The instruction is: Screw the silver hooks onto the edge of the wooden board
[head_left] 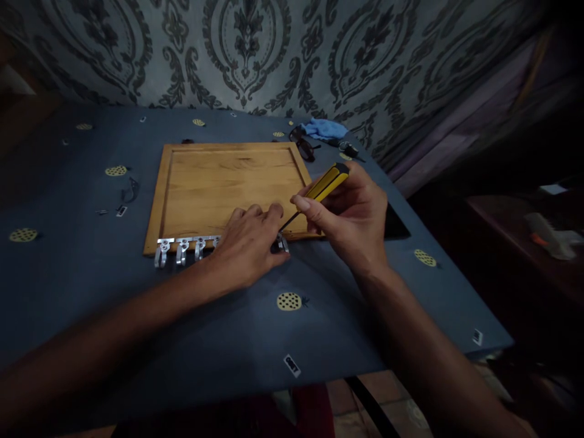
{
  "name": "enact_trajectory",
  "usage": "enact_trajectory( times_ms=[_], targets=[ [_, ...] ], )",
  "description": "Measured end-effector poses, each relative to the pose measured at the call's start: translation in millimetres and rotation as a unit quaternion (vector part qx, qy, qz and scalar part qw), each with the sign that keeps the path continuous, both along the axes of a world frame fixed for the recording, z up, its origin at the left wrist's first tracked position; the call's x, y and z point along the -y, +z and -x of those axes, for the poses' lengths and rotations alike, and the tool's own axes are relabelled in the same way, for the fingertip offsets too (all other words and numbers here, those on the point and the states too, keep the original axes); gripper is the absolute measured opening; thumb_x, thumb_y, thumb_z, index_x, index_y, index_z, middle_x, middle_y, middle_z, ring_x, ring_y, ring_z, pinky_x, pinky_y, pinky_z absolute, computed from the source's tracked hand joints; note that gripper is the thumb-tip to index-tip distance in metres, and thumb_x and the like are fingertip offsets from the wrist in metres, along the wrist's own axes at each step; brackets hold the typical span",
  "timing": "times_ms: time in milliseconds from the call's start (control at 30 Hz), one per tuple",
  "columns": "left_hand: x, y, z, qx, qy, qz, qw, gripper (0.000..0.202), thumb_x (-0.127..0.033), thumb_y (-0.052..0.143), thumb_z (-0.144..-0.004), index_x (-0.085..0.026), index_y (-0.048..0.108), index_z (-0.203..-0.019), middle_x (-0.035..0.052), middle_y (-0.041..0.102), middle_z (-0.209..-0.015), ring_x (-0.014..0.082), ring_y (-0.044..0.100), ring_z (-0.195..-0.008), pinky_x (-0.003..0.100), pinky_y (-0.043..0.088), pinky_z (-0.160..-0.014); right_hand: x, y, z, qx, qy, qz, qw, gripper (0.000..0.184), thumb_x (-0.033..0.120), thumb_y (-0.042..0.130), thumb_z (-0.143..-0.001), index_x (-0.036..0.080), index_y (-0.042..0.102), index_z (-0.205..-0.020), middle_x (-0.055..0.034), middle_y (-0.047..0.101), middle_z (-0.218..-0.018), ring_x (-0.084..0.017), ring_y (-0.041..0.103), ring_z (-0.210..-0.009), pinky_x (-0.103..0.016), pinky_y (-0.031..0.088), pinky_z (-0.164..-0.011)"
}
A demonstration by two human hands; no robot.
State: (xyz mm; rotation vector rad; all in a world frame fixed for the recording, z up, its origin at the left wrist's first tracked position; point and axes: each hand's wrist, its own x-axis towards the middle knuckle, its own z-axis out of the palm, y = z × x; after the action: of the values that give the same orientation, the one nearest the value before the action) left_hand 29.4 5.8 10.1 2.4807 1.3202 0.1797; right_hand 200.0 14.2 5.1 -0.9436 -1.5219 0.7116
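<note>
A wooden board [228, 182] with a raised frame lies flat on the table. Along its near edge runs a silver metal hook rail [182, 241] with several hooks. My left hand [249, 246] is closed over the rail's right part, fingers on top and thumb at the near side, hiding some hooks. In my right hand [358, 219] is a yellow and black screwdriver [327, 184], gripped by its handle and tilted. Its dark shaft slants down left to the rail's right end, beside my left fingers. The tip's exact contact is too small to make out.
Behind the board lie sunglasses [305, 149], a blue cloth [325, 129] and a small black item [349, 149]. A dark flat object [396, 220] sits right of the board. Left are a curved translucent piece [130, 190] and small screw-like bits [101, 212]. Patterned fabric [246, 55] hangs behind the table.
</note>
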Motion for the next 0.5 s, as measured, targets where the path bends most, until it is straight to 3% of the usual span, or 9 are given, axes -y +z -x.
enact_trajectory(
  times_ms=[167,300,500],
  targets=[
    [-1,-3.1,0,0.011,-0.002,-0.011,1.000,0.049,-0.037,0.072,-0.090,-0.016,0.048,-0.127,0.0117,0.070,-0.113,0.0331,0.058,-0.117,0.045,0.045,-0.097,1,7.8,-4,0.015,0.026,0.028,0.999,0.034,0.051,0.085,-0.079,0.030,0.072,-0.102,0.0038,0.071,-0.080,-0.009,0.057,-0.049,-0.026,0.053,-0.042],
    [-2,-5.5,1,0.016,-0.008,-0.024,1.000,0.051,-0.038,0.072,-0.089,-0.015,0.047,-0.128,0.0122,0.070,-0.113,0.0332,0.059,-0.115,0.045,0.045,-0.096,3,8.3,-3,0.026,0.029,0.027,0.999,0.029,0.052,0.083,-0.080,0.027,0.076,-0.093,0.0030,0.070,-0.076,-0.009,0.055,-0.046,-0.027,0.053,-0.043],
    [-1,-3.5,0,0.003,-0.003,-0.012,1.000,0.054,-0.038,0.072,-0.090,-0.014,0.046,-0.130,0.0122,0.069,-0.113,0.0333,0.058,-0.117,0.045,0.045,-0.097,1,-0.6,1,-0.007,0.008,0.009,1.000,0.030,0.046,0.089,-0.074,0.026,0.069,-0.082,0.0035,0.068,-0.074,-0.010,0.054,-0.048,-0.025,0.047,-0.036]
  ],
)
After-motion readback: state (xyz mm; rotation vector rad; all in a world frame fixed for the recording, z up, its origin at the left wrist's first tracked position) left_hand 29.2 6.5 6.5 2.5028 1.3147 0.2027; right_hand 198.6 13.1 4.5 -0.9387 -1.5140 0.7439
